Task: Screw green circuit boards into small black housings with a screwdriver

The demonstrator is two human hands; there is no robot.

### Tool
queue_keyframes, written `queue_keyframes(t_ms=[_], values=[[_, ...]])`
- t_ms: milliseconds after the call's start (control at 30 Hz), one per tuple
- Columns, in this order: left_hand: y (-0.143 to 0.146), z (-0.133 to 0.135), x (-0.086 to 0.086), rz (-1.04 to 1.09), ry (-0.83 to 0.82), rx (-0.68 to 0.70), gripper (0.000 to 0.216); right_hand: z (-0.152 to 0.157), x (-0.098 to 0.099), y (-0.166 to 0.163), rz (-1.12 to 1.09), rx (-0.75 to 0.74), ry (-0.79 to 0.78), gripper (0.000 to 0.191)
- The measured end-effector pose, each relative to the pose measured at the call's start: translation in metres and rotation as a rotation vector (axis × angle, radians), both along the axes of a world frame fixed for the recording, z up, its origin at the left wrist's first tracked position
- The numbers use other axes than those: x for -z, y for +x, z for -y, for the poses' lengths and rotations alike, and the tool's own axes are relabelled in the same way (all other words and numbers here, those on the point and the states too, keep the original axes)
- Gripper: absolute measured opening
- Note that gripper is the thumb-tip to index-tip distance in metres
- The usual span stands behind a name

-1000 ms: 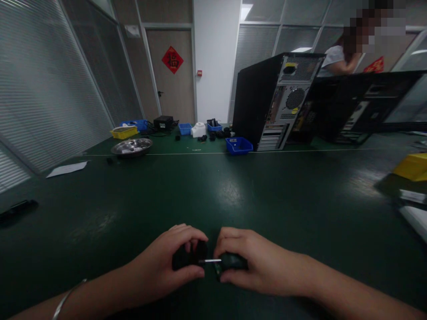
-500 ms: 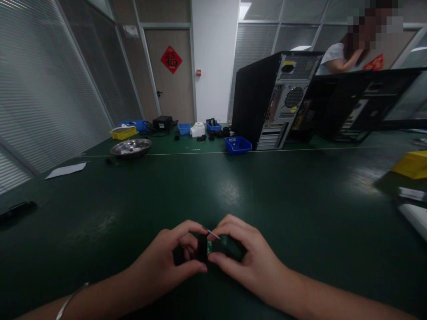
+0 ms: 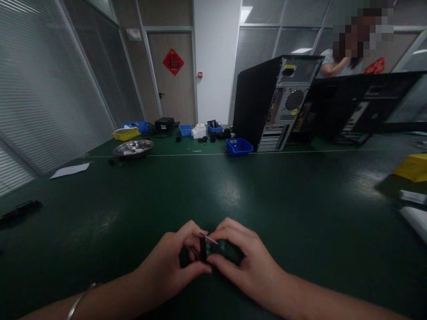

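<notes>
Both my hands meet low over the dark green table [image 3: 233, 191], near its front edge. My left hand [image 3: 173, 266] pinches a small black part [image 3: 187, 257] between thumb and fingers. My right hand [image 3: 247, 262] grips a small dark piece with a green circuit board [image 3: 216, 249] showing at its end. A thin metal pin [image 3: 208, 238] sticks up where the two pieces meet. The pieces press together, and fingers hide most of both. A bangle sits on my left wrist.
Two black computer towers [image 3: 267, 102] stand at the back right, with a person behind them. A steel dish [image 3: 132, 148], blue bins [image 3: 238, 146], a yellow bin [image 3: 126, 133] and small parts lie along the far edge. A yellow box [image 3: 413, 166] is right, white paper [image 3: 70, 170] left.
A second ago the two pieces lay apart, joined by the metal pin held level. My hands have since closed together, lifted slightly, and the pin now tilts upward.
</notes>
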State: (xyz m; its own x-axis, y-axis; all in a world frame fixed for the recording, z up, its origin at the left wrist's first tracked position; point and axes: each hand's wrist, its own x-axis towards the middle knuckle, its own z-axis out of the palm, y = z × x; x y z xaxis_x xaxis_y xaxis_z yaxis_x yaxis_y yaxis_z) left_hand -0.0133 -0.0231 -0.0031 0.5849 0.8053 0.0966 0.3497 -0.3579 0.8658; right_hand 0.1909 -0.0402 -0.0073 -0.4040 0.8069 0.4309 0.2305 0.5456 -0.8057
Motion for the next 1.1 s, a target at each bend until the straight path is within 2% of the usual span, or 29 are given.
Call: queue_keyframes(t_ms=[100, 200, 300, 433, 500, 600, 667, 767, 833, 900, 1000, 1100], values=[[-0.002, 0.0, 0.0, 0.059, -0.037, 0.039, 0.036, 0.001, 0.0, 0.001, -0.01, -0.015, 0.033, 0.019], [-0.003, -0.002, -0.001, 0.169, -0.186, 0.073, 0.034, 0.001, 0.0, 0.002, 0.012, -0.03, 0.067, 0.023], [0.0, -0.003, 0.0, 0.282, -0.353, 0.023, 0.026, 0.0, 0.0, 0.003, 0.042, -0.034, 0.09, 0.023], [0.005, -0.002, 0.001, 0.371, -0.527, -0.009, 0.032, 0.0, 0.002, 0.002, 0.06, -0.048, 0.103, 0.025], [0.006, -0.004, -0.002, 0.38, -0.556, -0.008, 0.034, 0.0, 0.003, 0.003, 0.072, -0.063, 0.092, 0.029], [-0.001, -0.015, -0.009, 0.403, -0.519, -0.06, 0.025, -0.001, 0.002, 0.007, 0.073, -0.045, 0.073, 0.042], [-0.013, -0.03, -0.012, 0.468, -0.471, -0.235, 0.018, -0.003, 0.002, 0.011, 0.067, -0.008, 0.061, 0.042], [-0.042, -0.064, -0.011, 0.626, -0.354, -0.669, 0.009, -0.007, 0.002, 0.016, 0.073, 0.041, 0.016, 0.03], [-0.066, -0.088, -0.007, 0.673, -0.289, -0.847, 0.019, -0.009, 0.003, 0.018, 0.081, 0.055, -0.021, 0.026], [-0.092, -0.11, -0.003, 0.697, -0.215, -1.006, 0.016, -0.01, 0.002, 0.019, 0.099, 0.06, -0.048, 0.023], [-0.124, -0.13, 0.001, 0.693, -0.092, -1.172, 0.03, -0.011, 0.002, 0.019, 0.126, 0.061, -0.069, 0.018], [-0.146, -0.137, 0.005, 0.623, 0.021, -1.181, 0.032, -0.01, 0.001, 0.018, 0.134, 0.046, -0.076, 0.019]])
